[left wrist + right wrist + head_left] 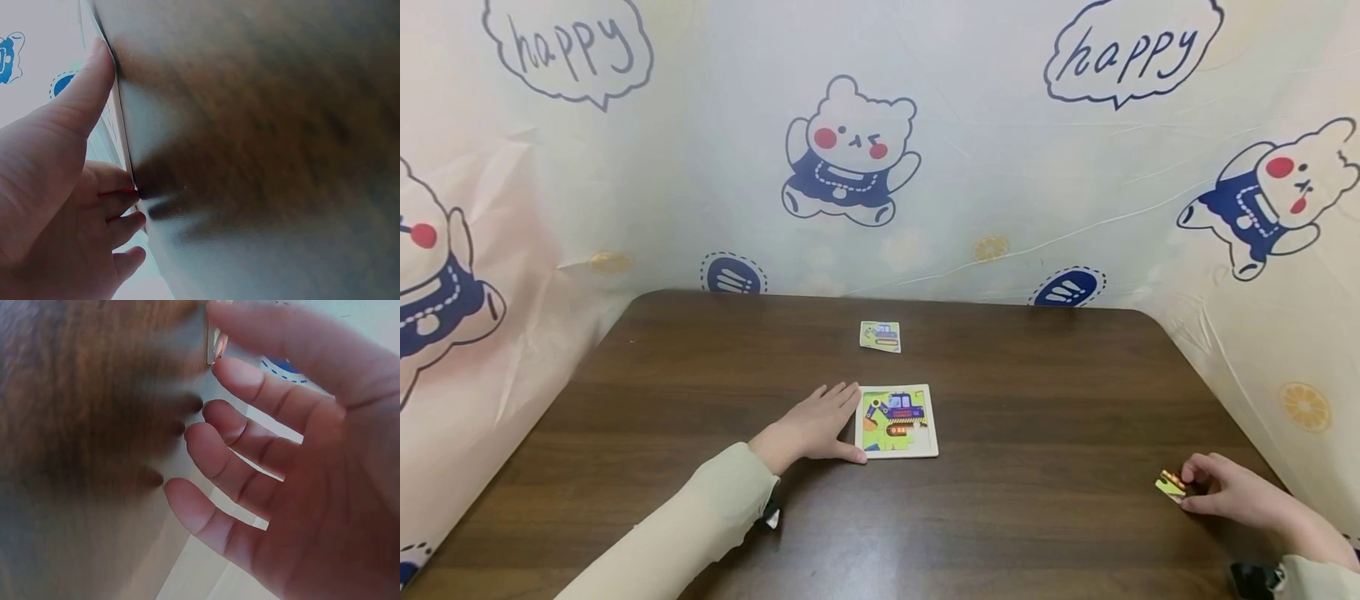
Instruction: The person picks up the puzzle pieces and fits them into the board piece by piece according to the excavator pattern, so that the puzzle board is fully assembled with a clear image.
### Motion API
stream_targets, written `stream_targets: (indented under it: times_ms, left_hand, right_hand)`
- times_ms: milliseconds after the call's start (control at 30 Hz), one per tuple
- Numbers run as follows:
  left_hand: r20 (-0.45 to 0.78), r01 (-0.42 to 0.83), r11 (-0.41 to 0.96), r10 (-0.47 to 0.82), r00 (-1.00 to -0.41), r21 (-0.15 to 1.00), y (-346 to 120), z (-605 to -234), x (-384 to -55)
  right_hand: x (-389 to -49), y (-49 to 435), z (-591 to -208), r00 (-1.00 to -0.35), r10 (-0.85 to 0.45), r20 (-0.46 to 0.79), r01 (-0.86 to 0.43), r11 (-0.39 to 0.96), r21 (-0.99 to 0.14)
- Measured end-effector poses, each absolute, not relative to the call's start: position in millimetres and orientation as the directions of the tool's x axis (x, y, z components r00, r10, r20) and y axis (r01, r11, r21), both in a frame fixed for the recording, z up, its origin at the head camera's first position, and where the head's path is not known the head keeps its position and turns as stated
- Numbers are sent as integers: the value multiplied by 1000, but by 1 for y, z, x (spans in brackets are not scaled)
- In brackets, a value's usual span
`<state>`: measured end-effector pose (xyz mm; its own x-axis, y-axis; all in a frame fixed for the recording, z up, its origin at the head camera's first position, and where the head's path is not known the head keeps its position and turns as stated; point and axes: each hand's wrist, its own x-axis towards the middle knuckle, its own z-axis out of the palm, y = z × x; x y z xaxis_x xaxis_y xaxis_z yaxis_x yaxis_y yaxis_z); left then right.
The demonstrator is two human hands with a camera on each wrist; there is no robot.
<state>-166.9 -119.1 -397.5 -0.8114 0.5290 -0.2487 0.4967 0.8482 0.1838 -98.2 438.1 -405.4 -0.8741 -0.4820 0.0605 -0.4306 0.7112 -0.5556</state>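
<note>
A square jigsaw puzzle (pixel 906 450) in a white frame lies mid-table, its picture a purple digger on green. Along its left edge rests my left hand (pixel 822 425), with the thumb at the near corner and the fingertips at the far one. In the left wrist view that left hand (pixel 69 156) has its thumb stretched out and its fingers spread. Far to the right, my right hand (pixel 1236 493) pinches a small puzzle piece (pixel 1170 485) between thumb and forefinger, low over the table. The right wrist view shows the piece (pixel 219 344) edge-on at the fingertips.
Behind the puzzle lies a small picture card (pixel 880 336) with a similar digger. The dark brown wooden table (pixel 1037 392) ends at a printed curtain (pixel 985 183) with bears, which also hangs along both sides.
</note>
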Motion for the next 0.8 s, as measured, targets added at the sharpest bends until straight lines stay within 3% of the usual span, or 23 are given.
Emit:
stream_targets:
  times_ms: [167, 433, 800]
  left_hand:
    - [-244, 492, 852, 523, -816, 179, -119, -398, -167]
    - [-248, 497, 849, 528, -812, 178, -118, -398, -167]
    - [-249, 502, 845, 535, -808, 185, -119, -398, -167]
  right_hand:
    - [-97, 436, -404, -897, -442, -4, -367, 749, -552]
    - [-100, 432, -407, -881, -465, 88, -433, 718, -544]
    - [-102, 422, -399, -923, -385, -26, -314, 789, -529]
